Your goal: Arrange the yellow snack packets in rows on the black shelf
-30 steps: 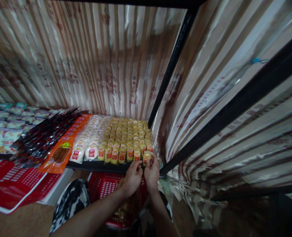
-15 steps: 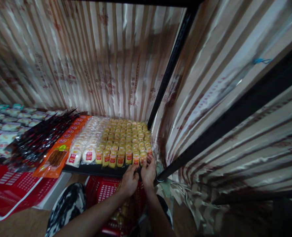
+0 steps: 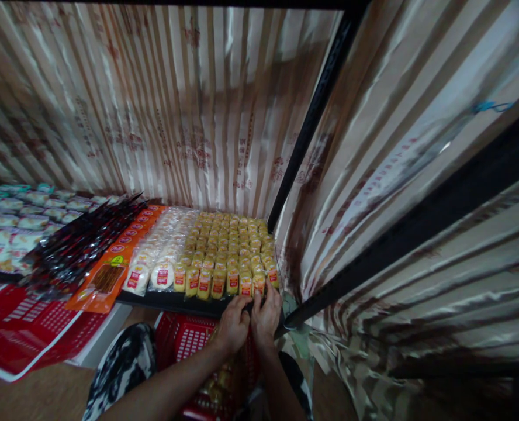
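Note:
My two hands meet at the front right corner of a black shelf (image 3: 172,302). Rows of small yellow snack packets (image 3: 228,251) with red labels fill that corner. My right hand (image 3: 266,313) rests its spread fingers against the front-row packets at the far right. Beside it, touching it, my left hand (image 3: 233,325) is curled at the shelf edge, its fingertips at the base of a front-row packet. Whether those fingers grip anything is hidden.
Left of the yellow packets lie white round packets (image 3: 161,257), orange packs (image 3: 110,275), dark red packs (image 3: 75,245) and pale bags (image 3: 9,228). A red basket (image 3: 184,339) sits below the shelf. Striped fabric (image 3: 189,111) and a black post (image 3: 305,134) close in the shelf.
The yellow packet that both hands held in front of the shelf now stands in the front row. Both hands have lowered slightly to the shelf edge.

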A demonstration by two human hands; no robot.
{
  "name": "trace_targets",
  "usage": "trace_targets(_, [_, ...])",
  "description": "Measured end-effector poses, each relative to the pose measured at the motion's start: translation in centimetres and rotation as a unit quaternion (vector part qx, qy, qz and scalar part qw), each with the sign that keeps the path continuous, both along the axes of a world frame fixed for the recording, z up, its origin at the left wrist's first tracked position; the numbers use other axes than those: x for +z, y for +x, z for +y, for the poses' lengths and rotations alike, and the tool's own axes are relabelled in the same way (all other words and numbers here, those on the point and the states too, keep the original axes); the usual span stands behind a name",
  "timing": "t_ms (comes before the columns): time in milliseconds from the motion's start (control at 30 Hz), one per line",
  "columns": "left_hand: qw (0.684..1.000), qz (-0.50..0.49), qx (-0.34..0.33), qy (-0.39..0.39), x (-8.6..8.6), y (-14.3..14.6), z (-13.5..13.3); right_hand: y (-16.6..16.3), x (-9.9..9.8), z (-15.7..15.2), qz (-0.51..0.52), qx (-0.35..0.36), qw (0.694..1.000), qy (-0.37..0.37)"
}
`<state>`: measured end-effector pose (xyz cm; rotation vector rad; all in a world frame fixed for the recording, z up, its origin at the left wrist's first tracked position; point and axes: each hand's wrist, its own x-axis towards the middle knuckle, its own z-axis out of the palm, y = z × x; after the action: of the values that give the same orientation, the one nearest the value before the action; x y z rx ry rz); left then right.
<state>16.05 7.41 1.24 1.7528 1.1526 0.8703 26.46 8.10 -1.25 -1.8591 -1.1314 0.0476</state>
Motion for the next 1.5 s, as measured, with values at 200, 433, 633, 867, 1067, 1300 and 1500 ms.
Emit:
trace_targets(200, [0.999, -0.025, 0.009, 0.044, -0.2, -1.3, -1.0, -0.1, 0.2, -0.3, -0.009, 0.002, 0.999, 0.042])
trace_targets(433, [0.995, 0.03, 0.066, 0.074, 0.9, -4.5, -2.4, -2.1, 2.0, -2.7, -0.04, 0.032, 0.993, 0.102])
trace_targets(633, [0.964, 0.162, 0.096, 0.187, 2.4, -7.5, -2.4, -4.2, 3.6, -4.0, -0.06, 0.084, 0.988, 0.112])
trace_targets(867, [0.917, 0.288, 0.13, 0.245, 1.7, -10.1, -2.4, -6.6, 3.9, -2.3, -0.052, 0.145, 0.985, 0.073])
trace_targets(1067, [0.884, 0.32, 0.151, 0.304, 1.1, -11.5, -0.8, -8.6, 5.0, 2.7, -0.092, 0.202, 0.975, 0.018])
trace_targets(1300, [0.864, 0.311, 0.164, 0.361, -0.4, -11.4, 4.4, -8.5, 6.4, 8.6, -0.16, 0.257, 0.953, -0.031])
trace_targets(1500, [0.878, 0.29, 0.148, 0.35, -0.8, -10.9, 6.3, -7.8, 6.8, 14.4, -0.215, 0.273, 0.934, -0.085])
